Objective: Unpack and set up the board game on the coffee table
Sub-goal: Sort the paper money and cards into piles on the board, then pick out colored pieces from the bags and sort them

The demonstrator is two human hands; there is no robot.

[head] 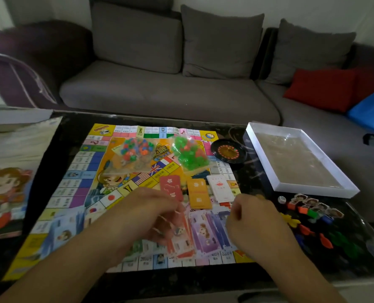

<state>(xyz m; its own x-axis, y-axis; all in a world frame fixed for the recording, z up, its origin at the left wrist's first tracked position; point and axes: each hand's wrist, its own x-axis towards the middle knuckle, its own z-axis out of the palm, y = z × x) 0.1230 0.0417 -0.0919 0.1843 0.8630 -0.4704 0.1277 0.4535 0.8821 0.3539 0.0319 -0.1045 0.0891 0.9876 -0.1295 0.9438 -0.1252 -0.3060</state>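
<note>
Two hands are over the near side of the game board (76, 189), which lies flat on the dark table (181, 281). The left hand (159, 213) has its fingers curled around some orange paper money (179, 243). The right hand (249, 217) is curled up too, but I cannot tell if it holds anything.

The purple money (205, 232) lies between the two hands. Its long side runs from 6 o'clock to 12 o'clock. It sits at 3 o'clock from the left hand and at 9 o'clock from the right hand, just beside both. I think the right hand looks a bit nearer.

Three card piles, red (171, 188), orange (198, 193) and white (221, 188), sit at 12 o'clock from the money.
</note>
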